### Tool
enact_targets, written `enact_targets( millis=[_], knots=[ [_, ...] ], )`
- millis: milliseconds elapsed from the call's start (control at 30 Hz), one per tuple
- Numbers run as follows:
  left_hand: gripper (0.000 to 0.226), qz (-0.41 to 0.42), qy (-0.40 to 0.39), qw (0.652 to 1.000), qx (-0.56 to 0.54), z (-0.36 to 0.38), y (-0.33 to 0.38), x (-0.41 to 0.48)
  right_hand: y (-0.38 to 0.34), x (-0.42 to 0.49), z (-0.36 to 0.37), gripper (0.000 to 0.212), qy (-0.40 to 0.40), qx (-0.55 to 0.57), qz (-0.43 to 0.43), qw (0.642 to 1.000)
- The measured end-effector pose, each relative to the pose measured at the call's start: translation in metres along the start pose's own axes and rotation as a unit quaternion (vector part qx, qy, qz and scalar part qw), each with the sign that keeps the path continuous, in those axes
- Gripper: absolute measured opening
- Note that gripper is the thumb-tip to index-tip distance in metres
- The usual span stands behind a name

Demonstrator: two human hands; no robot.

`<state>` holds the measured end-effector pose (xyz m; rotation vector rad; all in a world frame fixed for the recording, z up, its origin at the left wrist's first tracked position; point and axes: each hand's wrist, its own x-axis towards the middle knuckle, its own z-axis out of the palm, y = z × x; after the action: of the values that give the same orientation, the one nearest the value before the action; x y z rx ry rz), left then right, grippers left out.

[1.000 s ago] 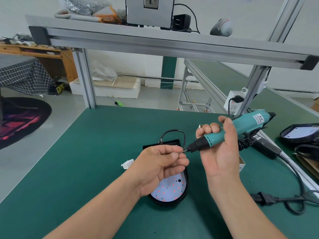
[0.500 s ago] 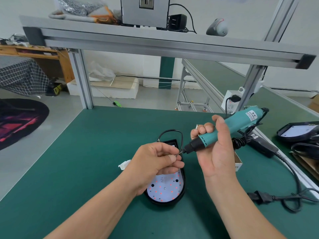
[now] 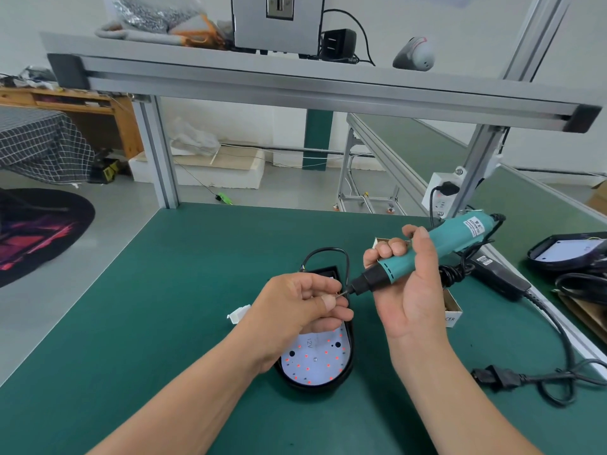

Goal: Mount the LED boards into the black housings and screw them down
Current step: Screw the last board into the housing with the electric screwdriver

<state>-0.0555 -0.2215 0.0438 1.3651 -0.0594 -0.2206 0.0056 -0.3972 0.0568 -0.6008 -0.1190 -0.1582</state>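
Left hand (image 3: 295,310) pinches the screwdriver (image 3: 391,270) at its bit tip; right hand (image 3: 414,297) grips its body. LED board (image 3: 315,359) lies just below both.

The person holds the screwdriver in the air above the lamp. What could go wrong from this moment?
1. The left hand pinches something small, likely a screw, at the bit of the screwdriver, in the air above the LED board; if it slips, it may fall into the black housing.
2. The fingertips are at the bit; if the right hand starts the screwdriver, they could be hurt.
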Motion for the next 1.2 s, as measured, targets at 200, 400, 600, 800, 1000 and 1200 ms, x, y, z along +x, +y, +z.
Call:
enact_targets(
  millis=[200,400,600,800,1000,1200],
  knots=[
    [0.022,-0.03,0.022,0.999,-0.016,-0.003,0.004,0.001,-0.002,-0.001,0.003,0.015,0.003,0.01,-0.007,1.0],
    [0.029,0.05,0.11,0.888,0.443,-0.012,0.016,-0.006,-0.01,0.0,0.004,0.014,0.013,0.026,-0.016,0.999],
    [0.018,0.107,-0.064,0.647,0.752,0.033,-0.006,-0.026,-0.008,0.004,0.002,0.014,0.016,0.017,-0.021,1.0],
    [0.018,0.155,-0.1,0.623,0.76,0.036,-0.016,-0.026,0.005,0.008,0.009,0.013,-0.006,-0.024,-0.021,0.999],
    [0.061,0.138,-0.074,0.72,0.676,0.027,-0.009,-0.027,0.03,0.011,0.026,0.011,-0.036,-0.085,-0.021,0.996],
    [0.046,0.169,-0.075,0.719,0.67,0.029,-0.007,-0.028,0.05,0.018,0.032,0.016,-0.049,-0.135,-0.032,0.989]
  ],
)
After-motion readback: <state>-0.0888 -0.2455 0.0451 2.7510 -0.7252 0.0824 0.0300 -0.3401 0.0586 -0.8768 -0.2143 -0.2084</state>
